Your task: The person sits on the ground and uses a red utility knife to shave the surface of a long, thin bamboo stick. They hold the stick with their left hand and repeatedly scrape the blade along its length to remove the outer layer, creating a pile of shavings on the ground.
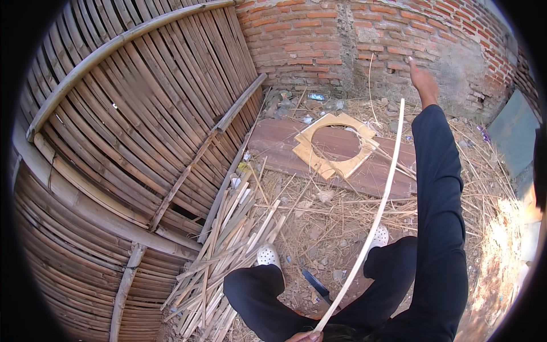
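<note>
A long, pale strip of bamboo or wood [382, 204] rises in a gentle curve from the left hand [306, 337], which grasps its lower end close to the person's body. The hand is only partly in view, its fingers closed around the strip. The strip's upper end stands free, just short of the right hand [424, 86] and to its left, apart from it. The right arm, in a dark sleeve [441, 199], is stretched far forward; one digit sticks out, but the other fingers are hidden, so whether that hand is clenched or released I cannot tell.

Ahead of the left hand, between the two white perforated shoes [268, 256], a dark, flat tool [315, 284] lies on the ground. Left of that hand and farther forward is a loose heap of split strips [228, 251]. Beyond the shoes, to the left of the right hand, a light wooden piece with a round opening [346, 168] lies on a brown board [273, 137], amid scattered straw. A slatted bamboo wall [142, 114] stands to the left of both hands, a brick wall [302, 43] rises beyond the right hand, and a grey-green sheet [514, 134] leans to its right.
</note>
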A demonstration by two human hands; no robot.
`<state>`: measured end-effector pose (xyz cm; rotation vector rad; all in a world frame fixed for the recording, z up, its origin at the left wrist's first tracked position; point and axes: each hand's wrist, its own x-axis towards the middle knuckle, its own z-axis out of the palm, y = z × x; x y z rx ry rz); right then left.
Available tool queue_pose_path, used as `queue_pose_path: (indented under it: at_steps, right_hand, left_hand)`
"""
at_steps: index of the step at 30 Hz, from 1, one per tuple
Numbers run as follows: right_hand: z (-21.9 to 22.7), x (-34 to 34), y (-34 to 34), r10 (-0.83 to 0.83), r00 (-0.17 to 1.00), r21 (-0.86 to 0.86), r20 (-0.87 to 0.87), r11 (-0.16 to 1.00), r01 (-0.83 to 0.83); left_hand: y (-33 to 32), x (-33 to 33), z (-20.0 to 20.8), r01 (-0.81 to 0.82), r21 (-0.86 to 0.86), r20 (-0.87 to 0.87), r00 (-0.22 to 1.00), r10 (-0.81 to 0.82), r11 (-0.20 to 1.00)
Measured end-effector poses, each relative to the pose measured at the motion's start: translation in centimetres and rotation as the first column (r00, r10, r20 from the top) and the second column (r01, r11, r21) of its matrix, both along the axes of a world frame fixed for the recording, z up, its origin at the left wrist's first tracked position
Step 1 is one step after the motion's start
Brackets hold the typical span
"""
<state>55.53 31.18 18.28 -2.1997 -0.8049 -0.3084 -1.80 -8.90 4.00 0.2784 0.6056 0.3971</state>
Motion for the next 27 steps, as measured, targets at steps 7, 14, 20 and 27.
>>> queue_pose_path:
  at_steps: [7,14,20,27]
  right_hand:
    - [-11.8,-8.3,-5.9,0.425,0.892,-0.186,-0.153,0.874,-0.448]
    - [-22.0,-22.6,-13.3,0.795,0.368,0.148,-0.481,0.488,-0.860]
    - [-17.4,-29.3,-16.9,0.943,0.331,0.062,-0.041,0.333,-0.941]
    - [-17.1,-28.3,-16.1,0.912,0.354,-0.082,0.208,0.377,-0.923]
  left_hand:
    - [5.5,-1.2,-1.0,-0.156,0.295,-0.068,0.981,0.183,0.943]
    - [9.2,1.4,0.1,-0.010,0.563,-0.297,0.930,0.214,0.826]
    - [17.3,6.8,-0.2,-0.033,0.671,-0.266,0.922,0.282,0.741]
    - [21.2,8.4,-0.3,0.105,0.668,-0.305,0.942,0.141,0.737]
